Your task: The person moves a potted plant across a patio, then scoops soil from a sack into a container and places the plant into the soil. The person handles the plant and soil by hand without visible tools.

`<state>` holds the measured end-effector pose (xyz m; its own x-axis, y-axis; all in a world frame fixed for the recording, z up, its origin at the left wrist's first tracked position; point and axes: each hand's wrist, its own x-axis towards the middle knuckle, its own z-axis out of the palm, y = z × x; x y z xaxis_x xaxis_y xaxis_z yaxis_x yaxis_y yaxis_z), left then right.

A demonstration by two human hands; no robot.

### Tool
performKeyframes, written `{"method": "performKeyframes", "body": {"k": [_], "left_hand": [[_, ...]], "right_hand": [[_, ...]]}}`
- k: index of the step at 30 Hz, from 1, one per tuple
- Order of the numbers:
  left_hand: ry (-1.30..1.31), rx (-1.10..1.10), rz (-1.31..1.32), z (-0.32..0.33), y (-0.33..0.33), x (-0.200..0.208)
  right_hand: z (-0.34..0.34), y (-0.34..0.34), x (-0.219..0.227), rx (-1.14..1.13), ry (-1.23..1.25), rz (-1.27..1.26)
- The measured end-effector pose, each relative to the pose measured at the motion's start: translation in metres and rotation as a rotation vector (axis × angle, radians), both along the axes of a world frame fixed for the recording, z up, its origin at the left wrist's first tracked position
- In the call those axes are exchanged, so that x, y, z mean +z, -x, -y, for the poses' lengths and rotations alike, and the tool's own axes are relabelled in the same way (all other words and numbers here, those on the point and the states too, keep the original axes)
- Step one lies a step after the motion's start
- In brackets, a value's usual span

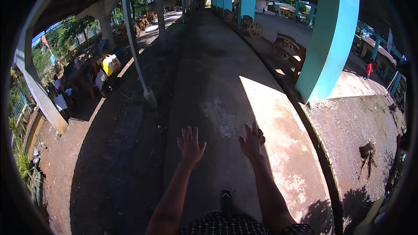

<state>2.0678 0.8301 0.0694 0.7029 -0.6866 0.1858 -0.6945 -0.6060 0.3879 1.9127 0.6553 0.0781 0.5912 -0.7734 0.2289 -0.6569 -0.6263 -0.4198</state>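
Note:
Both my arms reach forward over a long concrete walkway [209,82]. My left hand [191,146] is held out with its fingers spread and nothing in it. To its right, my right hand [252,142] is raised the same way, fingers apart and holding nothing. Neither hand touches anything. Below them, a dark shoe [226,196] shows at the hem of my dark patterned clothing [224,225].
Turquoise pillars [324,39] and a wooden bench [289,53] line the right edge, beside a narrow gutter [315,146]. A thin metal post [136,48] stands left. Beyond it, people sit near a yellow bag [110,64]. A person in red [369,68] is far right.

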Motion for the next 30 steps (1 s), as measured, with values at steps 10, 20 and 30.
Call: {"method": "performKeyframes", "body": {"k": [10,20,30], "left_hand": [[0.07,0.216,-0.021,0.143,-0.269,0.002],[-0.003,0.168,-0.028,0.338,-0.576,0.036],[0.029,-0.138,0.123,0.579,-0.8,0.032]], "right_hand": [[0.185,-0.307,0.009,0.197,0.009,-0.012],[0.359,-0.583,0.032,0.037,0.062,0.022],[0.568,-0.808,0.016,-0.127,0.029,0.036]]}}
